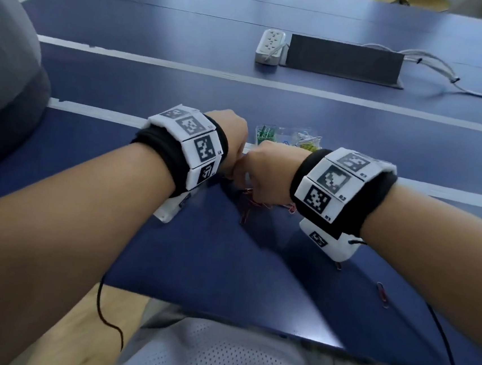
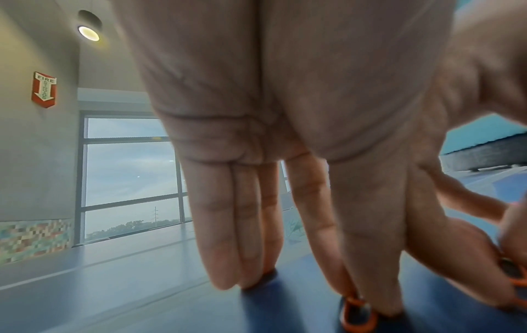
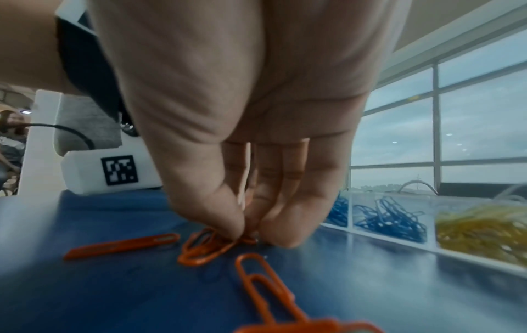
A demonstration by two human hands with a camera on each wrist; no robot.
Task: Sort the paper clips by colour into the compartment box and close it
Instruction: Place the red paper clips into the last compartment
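Right wrist view: right hand (image 3: 242,157) pinches light, slippery orange clips (image 3: 204,246) off the counter (image 3: 370,281); left hand (image 2: 285,157), fingers straight, presses others flat.

One legible word is found in the left wrist view: "FIRE", printed in white capitals along the top of a red arrow-shaped wall sign (image 2: 44,89). The sign is mounted on the wall well to the left of the fingers (image 2: 216,225), above their level. A column of smaller white characters runs down the arrow shaft; it is too small to be read.

Square black-and-white coded markers are carried on the white wristband panels (image 1: 334,178) in the head view. Tiny printed characters stand beside these markers, but they cannot be read with certainty. One such marker (image 3: 119,170) is also shown on a white housing left of the fingers in the right wrist view.
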